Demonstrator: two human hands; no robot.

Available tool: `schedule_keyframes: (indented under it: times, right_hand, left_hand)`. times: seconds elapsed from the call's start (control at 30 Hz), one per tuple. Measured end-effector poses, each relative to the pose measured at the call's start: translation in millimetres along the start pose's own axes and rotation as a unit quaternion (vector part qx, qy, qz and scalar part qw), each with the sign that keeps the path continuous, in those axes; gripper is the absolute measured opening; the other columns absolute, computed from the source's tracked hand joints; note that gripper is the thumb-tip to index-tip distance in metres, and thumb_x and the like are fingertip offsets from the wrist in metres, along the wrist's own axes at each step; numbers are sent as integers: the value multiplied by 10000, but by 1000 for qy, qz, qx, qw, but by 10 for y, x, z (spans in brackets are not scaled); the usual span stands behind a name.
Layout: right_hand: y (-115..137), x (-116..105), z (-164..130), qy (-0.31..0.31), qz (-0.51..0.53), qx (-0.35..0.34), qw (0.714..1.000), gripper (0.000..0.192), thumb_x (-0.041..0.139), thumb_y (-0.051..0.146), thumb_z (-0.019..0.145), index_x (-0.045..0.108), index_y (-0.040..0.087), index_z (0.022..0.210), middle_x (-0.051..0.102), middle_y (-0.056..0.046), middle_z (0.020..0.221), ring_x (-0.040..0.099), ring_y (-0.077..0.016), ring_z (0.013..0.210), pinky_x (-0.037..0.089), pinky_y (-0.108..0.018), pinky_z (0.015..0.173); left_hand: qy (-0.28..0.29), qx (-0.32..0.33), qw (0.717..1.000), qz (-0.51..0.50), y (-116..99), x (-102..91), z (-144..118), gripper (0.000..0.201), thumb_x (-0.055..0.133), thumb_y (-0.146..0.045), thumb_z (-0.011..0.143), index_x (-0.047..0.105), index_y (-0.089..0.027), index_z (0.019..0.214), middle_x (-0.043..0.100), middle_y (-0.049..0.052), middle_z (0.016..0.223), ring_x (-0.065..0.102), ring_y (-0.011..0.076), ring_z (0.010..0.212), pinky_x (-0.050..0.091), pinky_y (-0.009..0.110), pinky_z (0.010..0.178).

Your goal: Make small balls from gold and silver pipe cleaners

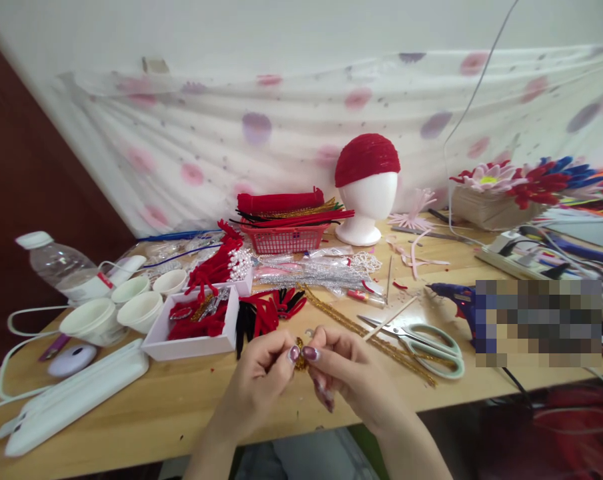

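Note:
My left hand [259, 379] and my right hand [345, 372] meet over the table's front edge. Between their fingertips they pinch a small gold pipe-cleaner piece [300, 355], mostly hidden by the fingers. Long gold pipe cleaners [381, 337] lie on the table just beyond my right hand. A pair of pale green scissors [424, 343] rests to the right of them. A white box [194, 327] holding red and gold pieces sits just beyond my left hand.
A wooden table [181, 400] carries a red basket of pipe cleaners [284, 235], a foam head with a red cap [366, 190], white cups [131, 303], a water bottle [64, 267], a blue glue gun [454, 300], cables and a power strip [511, 257].

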State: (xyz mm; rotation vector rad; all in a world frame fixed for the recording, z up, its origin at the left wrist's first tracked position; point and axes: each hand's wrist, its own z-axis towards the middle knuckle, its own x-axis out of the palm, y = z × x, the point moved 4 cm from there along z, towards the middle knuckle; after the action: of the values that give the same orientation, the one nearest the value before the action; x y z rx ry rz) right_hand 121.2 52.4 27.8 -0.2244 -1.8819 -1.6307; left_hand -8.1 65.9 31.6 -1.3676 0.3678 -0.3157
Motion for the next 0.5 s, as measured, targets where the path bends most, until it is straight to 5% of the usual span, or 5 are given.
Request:
schedule_keyframes:
  times: [0.13, 0.23, 0.5]
  right_hand:
    - [-71, 68, -30, -84, 2, -49, 995, 388, 847, 449, 727, 592, 160, 689, 608, 43, 501, 496, -50, 388, 428, -146, 385]
    - [-111, 65, -60, -109, 3, -53, 993, 406, 850, 459, 721, 581, 159, 672, 609, 41, 503, 501, -48, 386, 427, -144, 388]
    - [-34, 8, -68, 17, -20, 40, 999, 316, 865, 346, 714, 613, 156, 693, 592, 51, 449, 472, -51, 341, 415, -140, 348]
  left_hand:
    - [-158, 40, 987, -5, 62, 88, -105, 370, 506, -400, 955, 445, -217, 640, 360, -66, 559, 297, 103, 481, 253, 247, 466]
    - [-190, 24, 980, -44, 128, 148, -161, 382, 480, -442, 971, 459, -220, 661, 401, -55, 576, 339, 109, 484, 277, 243, 465]
    - [59, -68, 994, -66, 43, 15, -63, 401, 524, -522, 929, 466, -210, 684, 368, -63, 550, 275, 95, 477, 177, 236, 442]
